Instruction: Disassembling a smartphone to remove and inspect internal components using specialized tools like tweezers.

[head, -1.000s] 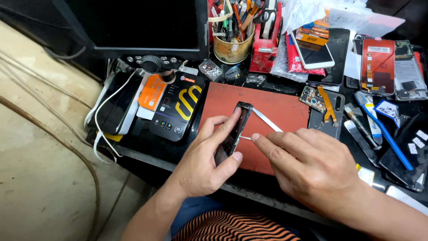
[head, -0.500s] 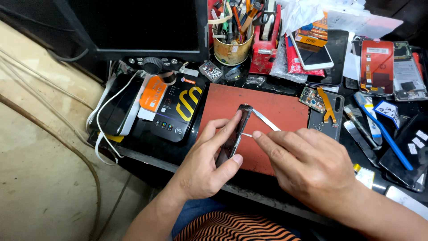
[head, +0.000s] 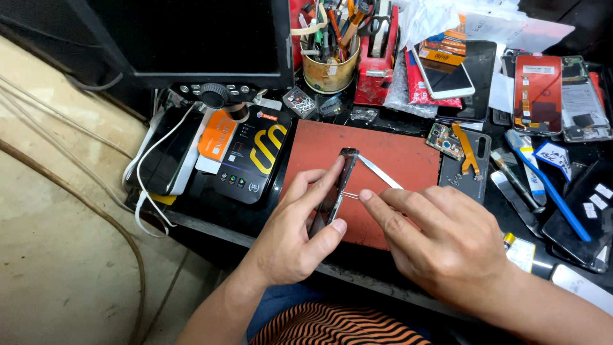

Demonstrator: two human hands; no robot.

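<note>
Holding phone [head: 333, 191] on edge with my left hand [head: 295, 237] over red mat [head: 383, 160]; my right hand [head: 440, 239] pinching thin metal pin [head: 350, 195] at its side, tweezers [head: 378, 171] lying behind.

Matt red mat [head: 389, 150] — glossy phone [head: 334, 191]

Left hand [head: 290, 239]: forearm entering from below, palm turned inward, fingers and thumb curled in a pinch. Right hand [head: 447, 246]: back uppermost, index finger extended toward the left hand, remaining fingers loosely bent.
</note>
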